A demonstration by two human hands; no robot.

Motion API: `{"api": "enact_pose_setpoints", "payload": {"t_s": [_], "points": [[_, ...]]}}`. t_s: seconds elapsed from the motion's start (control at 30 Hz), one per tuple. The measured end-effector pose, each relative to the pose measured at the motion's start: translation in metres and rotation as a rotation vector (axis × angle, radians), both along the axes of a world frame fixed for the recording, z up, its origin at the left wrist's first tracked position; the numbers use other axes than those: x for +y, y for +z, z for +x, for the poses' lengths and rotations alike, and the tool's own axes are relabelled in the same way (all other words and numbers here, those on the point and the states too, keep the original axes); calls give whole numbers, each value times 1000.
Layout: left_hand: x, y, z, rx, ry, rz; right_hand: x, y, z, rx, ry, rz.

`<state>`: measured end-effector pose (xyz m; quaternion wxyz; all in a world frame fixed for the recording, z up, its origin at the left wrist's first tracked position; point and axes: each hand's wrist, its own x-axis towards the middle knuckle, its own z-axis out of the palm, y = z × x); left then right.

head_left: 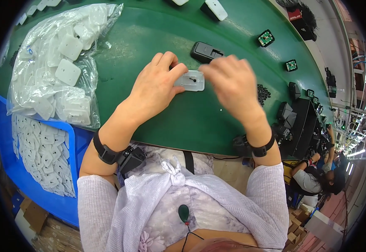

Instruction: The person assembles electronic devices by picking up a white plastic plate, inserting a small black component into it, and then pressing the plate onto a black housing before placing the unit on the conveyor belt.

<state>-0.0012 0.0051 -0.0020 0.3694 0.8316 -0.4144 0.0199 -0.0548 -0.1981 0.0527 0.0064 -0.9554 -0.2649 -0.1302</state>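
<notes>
My left hand (155, 84) grips a small translucent white plastic cover (196, 85) at its left end, thumb on the near edge and fingers on the far one. The cover lies at the table's middle with a small black part (193, 79) in it. Beside its right end is my right hand (230, 82), its fingers bent and smeared by motion; whether anything is in them does not show. Just beyond both hands lies a black plastic housing (207, 52) with a recess in its top.
On the green table (162, 130) a clear bag (53, 71) of white covers lies left, above a blue bin (36, 206) of more covers. Small black parts (263, 94) are heaped right, near circuit-board units (266, 38) and black housings (286, 112). A co-worker (317, 176) sits far right.
</notes>
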Motion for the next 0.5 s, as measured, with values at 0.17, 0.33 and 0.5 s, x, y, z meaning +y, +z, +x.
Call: {"api": "enact_pose_setpoints", "payload": {"t_s": [0.17, 0.33, 0.5], "points": [[3, 1, -2, -20, 13, 21, -41, 18, 24, -113, -408, 219], [1, 3, -1, -6, 2, 31, -18, -3, 22, 117, -215, 218], [5, 3, 0, 5, 9, 20, -13, -4, 20, 145, -187, 399]]}}
